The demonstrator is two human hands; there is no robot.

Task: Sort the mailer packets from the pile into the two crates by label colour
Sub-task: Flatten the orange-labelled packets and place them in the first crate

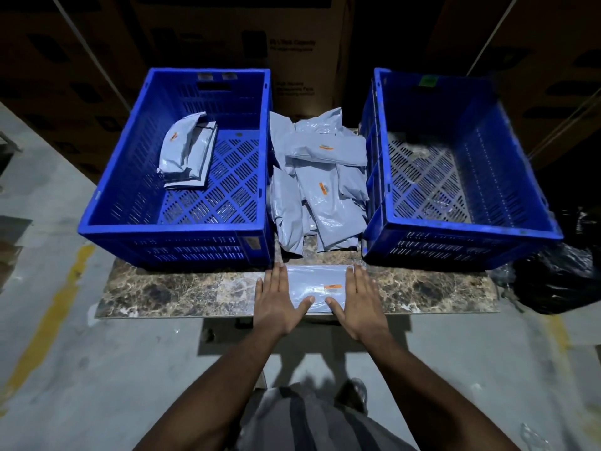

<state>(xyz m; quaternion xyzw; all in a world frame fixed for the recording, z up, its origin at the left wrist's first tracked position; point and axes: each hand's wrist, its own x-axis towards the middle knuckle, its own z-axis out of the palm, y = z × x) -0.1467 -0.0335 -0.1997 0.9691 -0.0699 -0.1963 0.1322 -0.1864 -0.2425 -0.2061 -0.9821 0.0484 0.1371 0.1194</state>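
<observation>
A grey mailer packet point(317, 283) with an orange label lies flat at the near edge of the marble table. My left hand point(279, 297) presses on its left end and my right hand point(356, 299) on its right end, fingers spread flat. The pile of grey packets point(320, 187) sits between the two blue crates; some show orange labels. The left crate point(169, 229) holds a few packets point(187, 151), one showing an orange label. The right crate point(461, 227) has a green tag on its far wall and no packets inside.
The marble table top point(182, 291) carries both crates. Black plastic bags point(559, 275) lie at the right. Cardboard boxes point(302, 43) stand behind. The concrete floor point(97, 369) has a yellow line at the left.
</observation>
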